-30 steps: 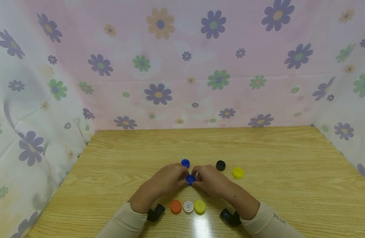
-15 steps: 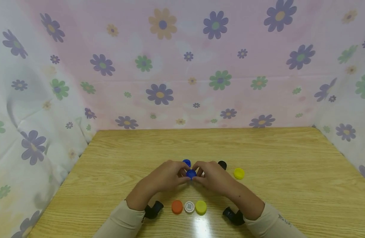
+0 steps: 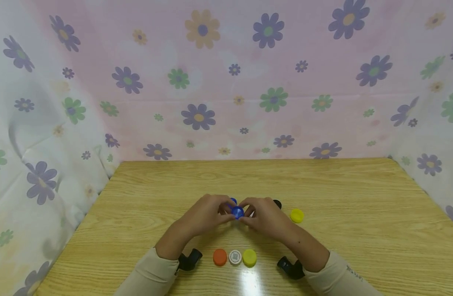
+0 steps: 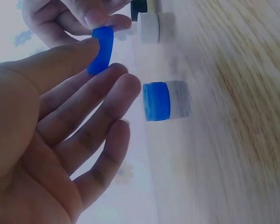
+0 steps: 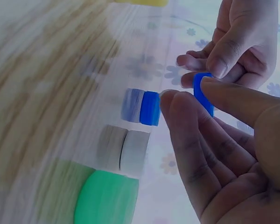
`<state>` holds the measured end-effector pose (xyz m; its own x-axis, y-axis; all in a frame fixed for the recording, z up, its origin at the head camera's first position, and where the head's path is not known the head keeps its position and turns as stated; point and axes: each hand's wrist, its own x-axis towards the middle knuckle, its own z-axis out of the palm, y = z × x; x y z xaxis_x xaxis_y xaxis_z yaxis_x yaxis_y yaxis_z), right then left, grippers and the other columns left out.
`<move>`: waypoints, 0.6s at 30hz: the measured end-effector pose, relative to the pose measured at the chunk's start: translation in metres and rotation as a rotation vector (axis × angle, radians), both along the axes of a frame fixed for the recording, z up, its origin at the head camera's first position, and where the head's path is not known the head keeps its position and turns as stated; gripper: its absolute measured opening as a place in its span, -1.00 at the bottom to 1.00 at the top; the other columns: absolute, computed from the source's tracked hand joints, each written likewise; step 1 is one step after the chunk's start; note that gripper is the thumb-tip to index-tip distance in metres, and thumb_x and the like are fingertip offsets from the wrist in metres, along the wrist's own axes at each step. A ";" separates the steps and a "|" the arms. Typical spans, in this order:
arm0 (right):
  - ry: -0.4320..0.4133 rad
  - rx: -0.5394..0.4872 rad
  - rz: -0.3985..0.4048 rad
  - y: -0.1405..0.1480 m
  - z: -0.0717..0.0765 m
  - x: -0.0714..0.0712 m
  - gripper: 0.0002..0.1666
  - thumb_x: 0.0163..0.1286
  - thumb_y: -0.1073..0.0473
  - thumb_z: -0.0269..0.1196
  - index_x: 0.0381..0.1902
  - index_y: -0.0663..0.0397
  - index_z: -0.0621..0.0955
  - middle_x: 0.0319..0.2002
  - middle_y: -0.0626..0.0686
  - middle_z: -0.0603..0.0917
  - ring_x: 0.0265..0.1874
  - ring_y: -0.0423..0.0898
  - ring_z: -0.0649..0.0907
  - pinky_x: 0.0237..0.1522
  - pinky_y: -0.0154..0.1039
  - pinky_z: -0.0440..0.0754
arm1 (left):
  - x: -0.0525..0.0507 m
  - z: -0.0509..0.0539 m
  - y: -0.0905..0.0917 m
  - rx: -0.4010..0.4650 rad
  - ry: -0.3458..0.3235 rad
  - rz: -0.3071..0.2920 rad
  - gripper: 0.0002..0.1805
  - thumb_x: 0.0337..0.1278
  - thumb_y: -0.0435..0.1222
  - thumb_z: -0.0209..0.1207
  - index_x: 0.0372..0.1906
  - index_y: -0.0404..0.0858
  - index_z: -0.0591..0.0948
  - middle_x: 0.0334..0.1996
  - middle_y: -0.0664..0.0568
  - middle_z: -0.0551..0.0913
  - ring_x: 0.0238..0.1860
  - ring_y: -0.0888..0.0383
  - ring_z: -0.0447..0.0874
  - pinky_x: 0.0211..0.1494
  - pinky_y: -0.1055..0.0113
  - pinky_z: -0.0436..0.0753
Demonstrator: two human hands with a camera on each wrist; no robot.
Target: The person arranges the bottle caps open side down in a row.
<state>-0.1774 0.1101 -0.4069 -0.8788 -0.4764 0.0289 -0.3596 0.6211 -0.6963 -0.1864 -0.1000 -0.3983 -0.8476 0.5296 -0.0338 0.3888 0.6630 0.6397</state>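
A blue bottle cap (image 3: 237, 212) is held up between both hands over the middle of the table. My left hand (image 3: 208, 214) pinches its left edge between thumb and fingers, and my right hand (image 3: 267, 218) pinches the right edge. In the left wrist view the thumb presses the held cap's side while the other fingers fan out loosely. A second blue cap (image 4: 156, 101) rests on the tabletop just beyond the fingers; the hands partly cover it in the head view. Near it stands a white cap (image 5: 135, 150), seen in the wrist views.
Closer to the person, an orange cap (image 3: 219, 257), a white cap with a square mark (image 3: 235, 257) and a yellow cap (image 3: 249, 258) form a row. A black cap (image 3: 277, 204) and another yellow cap (image 3: 297, 216) lie beyond the right hand. Flowered cloth (image 3: 226, 82) surrounds the table.
Both hands have lifted the blue cap off the table and moved it slightly away from the person. Its face now tilts toward the head camera.
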 end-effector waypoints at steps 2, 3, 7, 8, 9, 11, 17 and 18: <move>-0.013 -0.026 -0.002 0.000 0.000 0.000 -0.63 0.31 0.25 0.39 0.07 0.14 0.66 -0.35 -0.02 0.79 -0.46 -0.27 0.71 -0.45 -0.43 0.63 | 0.000 0.000 0.000 0.011 0.006 0.010 -0.74 0.25 -0.21 0.33 0.00 -0.14 0.68 -0.32 0.19 0.74 -0.29 0.34 0.66 -0.23 0.45 0.63; -0.024 -0.042 -0.002 0.000 0.000 0.000 -0.64 0.32 0.24 0.37 0.08 0.15 0.65 -0.35 -0.01 0.79 -0.46 -0.25 0.71 -0.45 -0.42 0.63 | 0.000 0.000 0.000 0.020 0.013 0.011 -0.75 0.23 -0.22 0.34 -0.01 -0.15 0.67 -0.33 0.18 0.74 -0.30 0.33 0.66 -0.24 0.45 0.63; -0.105 -0.144 0.003 0.002 0.000 -0.001 -0.67 0.42 0.16 0.29 0.09 0.16 0.63 -0.33 0.09 0.79 -0.50 -0.10 0.74 -0.46 -0.31 0.68 | 0.001 0.000 -0.001 0.053 0.032 0.011 -0.76 0.19 -0.25 0.37 -0.05 -0.11 0.67 -0.32 0.18 0.75 -0.29 0.32 0.68 -0.23 0.46 0.63; -0.127 -0.169 0.002 0.003 0.000 -0.001 -0.67 0.45 0.12 0.27 0.08 0.16 0.63 -0.33 0.11 0.78 -0.50 -0.06 0.74 -0.46 -0.28 0.70 | 0.001 0.000 -0.001 0.061 0.036 0.010 -0.77 0.19 -0.25 0.37 -0.05 -0.10 0.66 -0.31 0.18 0.75 -0.28 0.31 0.69 -0.23 0.46 0.63; -0.143 -0.191 -0.001 0.004 -0.001 -0.002 -0.67 0.47 0.09 0.25 0.07 0.16 0.64 -0.33 0.13 0.78 -0.50 -0.04 0.75 -0.46 -0.25 0.71 | 0.001 0.000 0.000 0.067 0.040 0.009 -0.77 0.18 -0.26 0.37 -0.06 -0.08 0.66 -0.31 0.19 0.75 -0.28 0.31 0.69 -0.23 0.46 0.63; -0.171 -0.226 -0.009 0.005 -0.001 -0.003 -0.65 0.50 0.02 0.21 0.03 0.15 0.65 -0.33 0.15 0.78 -0.49 -0.02 0.75 -0.44 -0.20 0.73 | 0.001 0.000 0.000 0.071 0.048 0.006 -0.78 0.18 -0.26 0.37 -0.07 -0.06 0.66 -0.30 0.20 0.75 -0.28 0.31 0.69 -0.23 0.45 0.63; -0.214 -0.269 -0.021 0.007 -0.001 -0.004 -0.64 0.49 -0.05 0.22 -0.08 0.14 0.65 -0.33 0.16 0.77 -0.46 0.00 0.75 -0.41 -0.15 0.74 | 0.003 0.001 0.002 0.064 0.081 -0.001 -0.78 0.16 -0.27 0.39 -0.11 -0.06 0.66 -0.29 0.21 0.74 -0.28 0.31 0.68 -0.23 0.46 0.63; -0.218 -0.272 -0.020 0.007 0.000 -0.004 -0.65 0.48 -0.05 0.22 -0.09 0.14 0.65 -0.33 0.16 0.77 -0.46 0.01 0.75 -0.41 -0.15 0.74 | 0.003 0.002 0.003 0.065 0.087 -0.002 -0.79 0.16 -0.27 0.39 -0.11 -0.06 0.66 -0.29 0.20 0.74 -0.29 0.30 0.68 -0.23 0.47 0.63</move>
<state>-0.1815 0.1171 -0.4070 -0.8874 -0.4595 -0.0372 -0.1735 0.4077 -0.8965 -0.1833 -0.0974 -0.3967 -0.8448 0.5299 0.0741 0.4458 0.6207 0.6450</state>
